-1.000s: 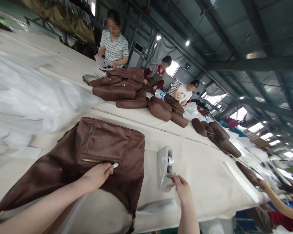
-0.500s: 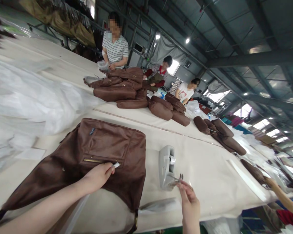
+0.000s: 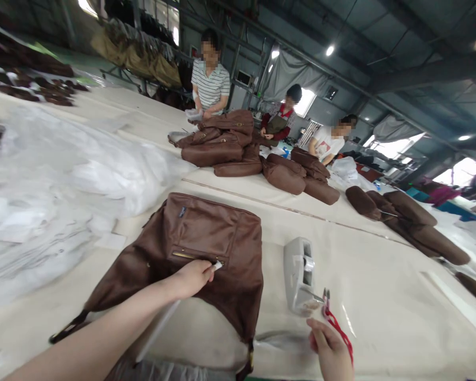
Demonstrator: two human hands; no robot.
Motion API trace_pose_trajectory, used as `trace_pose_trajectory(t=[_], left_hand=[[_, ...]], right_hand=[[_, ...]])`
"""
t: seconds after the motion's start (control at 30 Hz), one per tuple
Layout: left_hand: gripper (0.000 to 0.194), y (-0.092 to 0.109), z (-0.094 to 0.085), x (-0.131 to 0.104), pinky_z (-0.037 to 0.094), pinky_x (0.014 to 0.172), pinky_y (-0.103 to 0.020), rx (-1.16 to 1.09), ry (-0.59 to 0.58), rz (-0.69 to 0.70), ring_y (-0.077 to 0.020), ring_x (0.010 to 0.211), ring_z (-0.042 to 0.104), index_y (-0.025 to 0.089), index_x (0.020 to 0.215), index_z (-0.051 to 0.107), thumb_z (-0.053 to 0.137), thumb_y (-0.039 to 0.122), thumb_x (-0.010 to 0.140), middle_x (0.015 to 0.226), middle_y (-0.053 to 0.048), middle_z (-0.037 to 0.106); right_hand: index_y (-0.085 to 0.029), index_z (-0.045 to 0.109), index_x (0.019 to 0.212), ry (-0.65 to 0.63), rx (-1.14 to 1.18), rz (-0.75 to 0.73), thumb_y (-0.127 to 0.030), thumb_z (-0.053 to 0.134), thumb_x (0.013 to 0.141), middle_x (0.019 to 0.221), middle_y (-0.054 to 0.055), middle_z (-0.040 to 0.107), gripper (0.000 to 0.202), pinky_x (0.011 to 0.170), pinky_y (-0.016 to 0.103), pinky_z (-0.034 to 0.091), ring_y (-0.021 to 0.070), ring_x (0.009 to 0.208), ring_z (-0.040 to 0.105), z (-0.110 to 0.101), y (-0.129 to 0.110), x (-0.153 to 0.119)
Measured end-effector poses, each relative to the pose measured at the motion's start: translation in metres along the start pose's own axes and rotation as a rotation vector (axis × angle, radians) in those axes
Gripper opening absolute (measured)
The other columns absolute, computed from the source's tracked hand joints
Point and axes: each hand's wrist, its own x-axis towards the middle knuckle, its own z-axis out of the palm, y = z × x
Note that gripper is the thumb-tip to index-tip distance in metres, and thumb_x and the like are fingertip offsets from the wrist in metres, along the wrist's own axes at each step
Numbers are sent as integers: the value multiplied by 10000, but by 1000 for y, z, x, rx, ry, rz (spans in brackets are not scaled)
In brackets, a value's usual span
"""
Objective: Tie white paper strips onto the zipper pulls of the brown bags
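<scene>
A brown leather bag (image 3: 206, 222) lies flat in front of me, its brass-coloured zip running across a front panel. My left hand (image 3: 196, 278) pinches a small white tag (image 3: 218, 265) at the right end of that zip. To the right stands a grey tape dispenser (image 3: 295, 280). Beside its lower end is a small metal tool like thread snips (image 3: 326, 297), with a red cord (image 3: 343, 333) trailing from it. My right hand (image 3: 329, 344) is just below the tool, fingers curled together. What they hold, if anything, is hidden.
Clear plastic sheeting (image 3: 83, 169) covers the left of the table. More brown bags (image 3: 214, 151) are piled across the far side, with several people (image 3: 211, 82) working beyond them. A plastic packet (image 3: 280, 341) lies below the dispenser.
The view has swung left, so everything sits further right. The metal tool was between my right fingertips; now it is beyond them, and its red cord shows. My left hand stays on the tag.
</scene>
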Motion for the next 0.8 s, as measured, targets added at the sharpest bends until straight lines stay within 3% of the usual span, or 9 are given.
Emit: trace_pose_trajectory(t=[0.13, 0.23, 0.33, 0.4, 0.5, 0.63, 0.8], left_hand=[[332, 1, 1, -3, 401, 670, -269, 108, 38, 45, -186, 725, 589, 178, 732, 569, 316, 310, 901, 754, -58, 643], [356, 2, 3, -6, 413, 718, -297, 183, 55, 62, -223, 803, 620, 164, 799, 586, 292, 326, 915, 848, -108, 669], [338, 4, 1, -11, 421, 729, -294, 173, 45, 78, -223, 828, 629, 161, 828, 593, 292, 296, 900, 870, -111, 673], [320, 5, -1, -14, 424, 742, -284, 124, 36, 97, -213, 843, 628, 163, 835, 591, 295, 277, 885, 878, -100, 674], [327, 7, -7, -18, 427, 715, -270, 52, 17, 115, -198, 807, 616, 166, 801, 574, 280, 287, 878, 825, -78, 666], [333, 7, -9, -19, 414, 669, -253, -19, 0, 124, -173, 736, 576, 175, 752, 554, 247, 234, 865, 716, -35, 625], [334, 3, -3, -11, 398, 734, -274, -188, -5, 90, -180, 756, 541, 186, 666, 512, 320, 334, 896, 684, -27, 563]], right_hand=[[-205, 690, 828, -253, 271, -33, -570, 538, 786, 600, 18, 566, 398, 608, 296, 437, 189, 610, 526, 33, -55, -13], [-187, 677, 878, -493, 403, -109, -540, 534, 813, 611, 5, 557, 386, 614, 274, 434, 164, 605, 525, 83, -111, -23], [-173, 666, 821, -648, 458, -123, -527, 542, 809, 564, -12, 530, 375, 549, 250, 409, 135, 535, 499, 133, -147, -28], [-169, 660, 781, -705, 468, -117, -514, 559, 792, 535, -22, 515, 360, 517, 238, 390, 121, 502, 479, 156, -156, -29], [-166, 651, 753, -774, 469, -118, -470, 564, 784, 504, -37, 490, 318, 490, 226, 360, 105, 469, 448, 173, -155, -28], [-168, 635, 717, -830, 434, -87, -396, 546, 773, 458, -58, 451, 252, 447, 221, 305, 91, 421, 398, 177, -151, -26], [-155, 641, 720, -878, 377, -29, -355, 537, 751, 450, -63, 462, 227, 433, 213, 315, 85, 407, 402, 176, -151, -26]])
